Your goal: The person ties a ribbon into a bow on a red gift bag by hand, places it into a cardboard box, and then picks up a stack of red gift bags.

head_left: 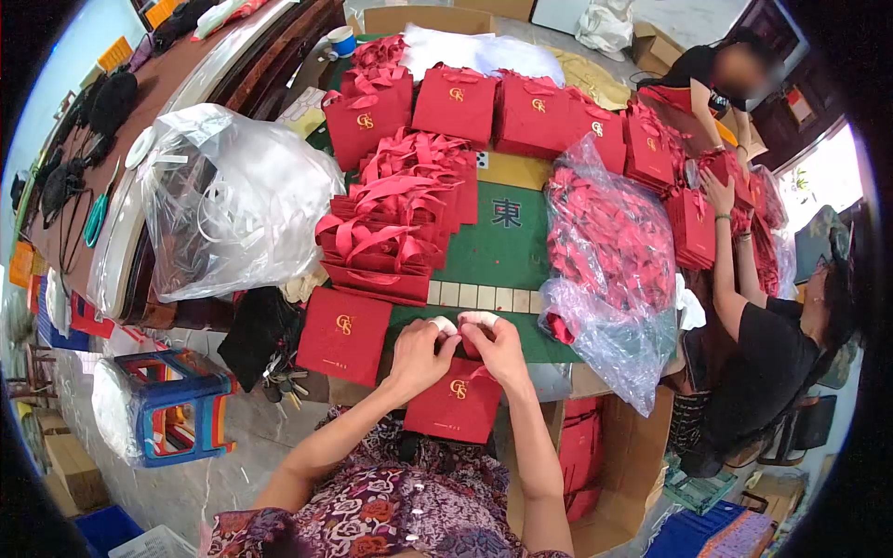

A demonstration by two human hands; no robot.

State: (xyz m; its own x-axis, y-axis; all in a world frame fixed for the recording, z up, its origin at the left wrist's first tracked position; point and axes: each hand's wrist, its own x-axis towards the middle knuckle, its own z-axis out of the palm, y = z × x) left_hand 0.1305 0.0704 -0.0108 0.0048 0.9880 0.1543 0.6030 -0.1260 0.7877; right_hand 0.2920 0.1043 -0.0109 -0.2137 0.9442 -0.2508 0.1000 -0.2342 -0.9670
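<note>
A red paper bag with gold lettering (453, 409) hangs over the table's front edge, close to my body. Just above its top edge my left hand (426, 352) and my right hand (495, 346) face each other, fingers pinched on a small piece of red ribbon (471, 348). White wraps cover some of my fingertips. Another red bag (343, 337) lies flat to the left of my hands. Beyond it stand packed rows of red bags with ribbon handles (391, 223). A clear plastic bag full of red ribbons (609, 242) lies to the right.
More red bags (453, 104) line the table's back. A large clear plastic bag of white material (244, 200) sits left, above a blue stool (177, 406). Two people work at the right among red bags. An open cardboard box (633, 465) stands below the table at right.
</note>
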